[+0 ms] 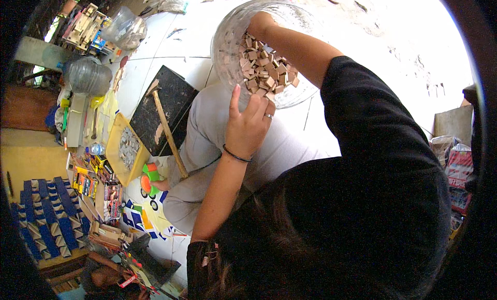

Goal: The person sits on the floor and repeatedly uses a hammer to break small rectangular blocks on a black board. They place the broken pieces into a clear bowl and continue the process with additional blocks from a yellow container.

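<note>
A big round clear plastic container (223, 51) sits in front of me, partly filled with small light-brown wooden blocks (269, 72). My left hand (249, 125) grips its near edge, with the index finger sticking up and the other fingers curled at the rim beside the blocks. A ring and a dark wristband show on that hand. My right arm reaches across the container, and my right hand (263, 24) is at its far left side, above the blocks. The fingers of that hand are hidden, so I cannot see whether they hold anything.
A hammer (164, 121) leans across a black block (160, 108) on the white tiled floor. Left of it stands a yellow tray (115, 147) of grey pieces. An orange-and-green object (150, 180) lies near my foot. Another person's arm (106, 261) shows at lower left.
</note>
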`<act>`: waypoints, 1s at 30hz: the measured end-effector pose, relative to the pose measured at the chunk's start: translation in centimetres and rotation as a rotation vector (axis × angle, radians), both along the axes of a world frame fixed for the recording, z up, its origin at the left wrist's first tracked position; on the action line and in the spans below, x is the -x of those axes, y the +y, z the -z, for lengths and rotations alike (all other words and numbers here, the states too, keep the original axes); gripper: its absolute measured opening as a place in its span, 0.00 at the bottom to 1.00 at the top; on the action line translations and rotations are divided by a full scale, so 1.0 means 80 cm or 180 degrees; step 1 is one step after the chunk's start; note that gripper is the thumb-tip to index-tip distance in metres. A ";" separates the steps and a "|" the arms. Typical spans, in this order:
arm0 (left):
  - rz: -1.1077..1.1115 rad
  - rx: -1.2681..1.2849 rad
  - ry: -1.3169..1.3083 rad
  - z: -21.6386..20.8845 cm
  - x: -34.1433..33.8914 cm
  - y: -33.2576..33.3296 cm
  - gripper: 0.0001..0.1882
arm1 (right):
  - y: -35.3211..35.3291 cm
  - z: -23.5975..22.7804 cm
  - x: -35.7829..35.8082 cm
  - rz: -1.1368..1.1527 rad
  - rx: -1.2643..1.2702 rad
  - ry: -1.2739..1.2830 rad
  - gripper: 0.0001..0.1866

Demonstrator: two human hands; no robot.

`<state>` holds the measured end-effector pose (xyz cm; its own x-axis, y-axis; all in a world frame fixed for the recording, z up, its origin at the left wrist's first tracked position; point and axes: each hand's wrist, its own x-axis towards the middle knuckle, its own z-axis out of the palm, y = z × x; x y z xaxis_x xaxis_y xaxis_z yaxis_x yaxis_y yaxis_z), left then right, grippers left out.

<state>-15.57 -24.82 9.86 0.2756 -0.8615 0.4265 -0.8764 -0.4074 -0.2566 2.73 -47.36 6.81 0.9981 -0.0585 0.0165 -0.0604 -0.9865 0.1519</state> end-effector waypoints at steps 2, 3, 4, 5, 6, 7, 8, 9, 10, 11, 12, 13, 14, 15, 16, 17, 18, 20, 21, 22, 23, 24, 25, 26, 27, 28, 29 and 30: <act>-0.0011 0.0013 0.0036 0.000 0.001 0.001 0.10 | 0.000 0.002 -0.007 0.0063 -0.0370 -0.0138 0.11; -0.0018 0.0002 0.0052 0.001 0.002 0.002 0.09 | -0.001 0.002 -0.006 -0.0118 -0.0536 -0.0261 0.10; -0.0019 -0.0009 0.0067 0.001 0.003 0.002 0.09 | -0.002 -0.001 -0.008 -0.0223 -0.0694 -0.0406 0.10; -0.0021 0.0029 0.0052 0.002 0.003 0.002 0.08 | -0.004 -0.003 -0.004 -0.0141 -0.1335 -0.0201 0.10; -0.0021 0.0070 0.0033 0.003 0.002 0.001 0.08 | -0.007 -0.006 0.002 0.0205 -0.2298 0.0254 0.10; -0.0022 0.0108 0.0016 0.004 0.003 0.001 0.08 | -0.011 -0.009 0.009 0.0545 -0.3391 0.0356 0.11; -0.0011 0.0119 0.0033 0.005 0.003 0.001 0.08 | -0.016 -0.012 0.021 0.1041 -0.4911 0.0349 0.12; 0.0002 0.0130 0.0045 0.006 0.003 0.000 0.08 | -0.019 -0.015 0.033 0.1412 -0.6090 0.0266 0.13; 0.0014 0.0141 0.0052 0.007 0.003 0.000 0.09 | -0.021 -0.018 0.045 0.1467 -0.6824 0.0210 0.14; 0.0012 0.0145 0.0031 0.008 0.003 0.001 0.09 | -0.020 -0.021 0.052 0.1516 -0.6980 0.0182 0.14; 0.0012 0.0144 0.0007 0.008 0.004 0.001 0.09 | -0.018 -0.024 0.058 0.1491 -0.7180 0.0149 0.15; 0.0018 0.0143 -0.0033 0.009 0.005 0.002 0.09 | -0.015 -0.026 0.062 0.1347 -0.7476 0.0218 0.16; 0.0003 0.0131 -0.0012 0.009 0.005 0.002 0.09 | -0.010 -0.029 0.063 0.1353 -0.7464 0.0161 0.16; -0.0011 0.0127 -0.0012 0.009 0.005 0.002 0.09 | -0.004 -0.030 0.062 0.1388 -0.6769 0.0035 0.16; -0.0024 0.0127 -0.0007 0.008 0.005 0.003 0.09 | 0.002 -0.031 0.061 0.1314 -0.6139 0.0012 0.15; -0.0021 0.0114 0.0015 0.008 0.005 0.003 0.09 | 0.008 -0.031 0.059 0.1281 -0.5425 -0.0068 0.15; -0.0013 0.0107 0.0043 0.008 0.004 0.004 0.09 | 0.012 -0.030 0.059 0.1332 -0.4073 0.0023 0.13; -0.0001 0.0150 0.0071 0.009 0.004 0.003 0.10 | 0.016 -0.025 0.063 0.0403 -0.2035 -0.0322 0.12; 0.0007 0.0200 0.0067 0.010 0.004 0.002 0.10 | 0.016 -0.024 0.065 0.0025 -0.1012 -0.0324 0.13; 0.0032 0.0244 0.0058 0.010 0.004 0.002 0.10 | 0.014 -0.024 0.067 0.0020 -0.0922 -0.0255 0.13; 0.0027 0.0241 0.0079 0.011 0.003 0.002 0.10 | 0.011 -0.025 0.068 0.0072 -0.0841 -0.0028 0.14; 0.0025 0.0238 0.0090 0.011 0.003 0.002 0.10 | 0.007 -0.027 0.069 0.0115 -0.0757 0.0198 0.15; 0.0013 0.0240 0.0112 0.011 0.003 0.002 0.10 | 0.005 -0.030 0.068 0.0082 -0.0697 0.0312 0.15; 0.0005 0.0240 0.0076 0.011 0.004 0.002 0.10 | 0.000 -0.033 0.068 0.0084 -0.0579 0.0453 0.16; 0.0004 0.0239 0.0047 0.011 0.004 0.002 0.10 | -0.001 -0.035 0.066 0.0197 -0.0623 0.0434 0.16; 0.0011 0.0238 0.0012 0.011 0.004 0.002 0.09 | -0.003 -0.036 0.064 0.0293 -0.0683 0.0318 0.16; 0.0007 0.0217 0.0054 0.011 0.005 0.003 0.09 | -0.004 -0.036 0.062 0.0392 -0.0744 0.0198 0.17; 0.0002 0.0199 0.0089 0.010 0.005 0.003 0.09 | -0.005 -0.033 0.061 0.0378 -0.0948 -0.0059 0.16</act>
